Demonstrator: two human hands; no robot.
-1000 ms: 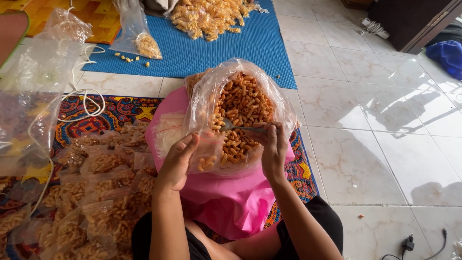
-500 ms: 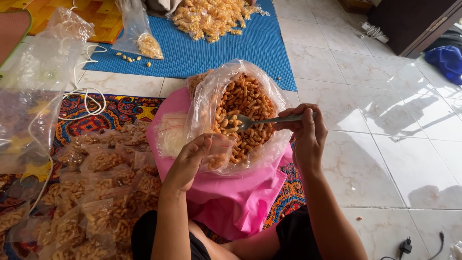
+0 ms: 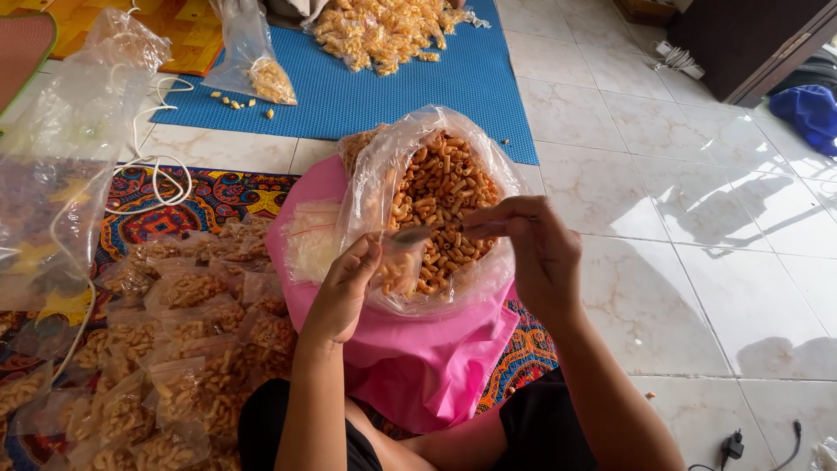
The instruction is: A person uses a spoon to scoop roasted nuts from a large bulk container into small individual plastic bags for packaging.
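Two hands, left (image 3: 344, 292) and right (image 3: 534, 253), one spoon (image 3: 418, 234), one large snack bag (image 3: 436, 205), one pink basin (image 3: 427, 358), many small filled packets (image 3: 183, 349), uncountable, one blue mat (image 3: 384, 92).

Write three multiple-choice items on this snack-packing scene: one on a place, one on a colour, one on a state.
1. Where do the small filled packets lie?
A. on the patterned mat by the left arm
B. on the bare tiles at right
C. on the dark cabinet

2. What colour is the sheet under the big snack bag?
A. green
B. pink
C. white

3. What does the right hand hold?
A. nothing
B. a white cord
C. a spoon, held over the open bag

Answers:
1 A: the packets are heaped on the mat, lower left.
2 B: pink shows all round the bag.
3 C: its fingers pinch the handle, with the bowl near the left hand.
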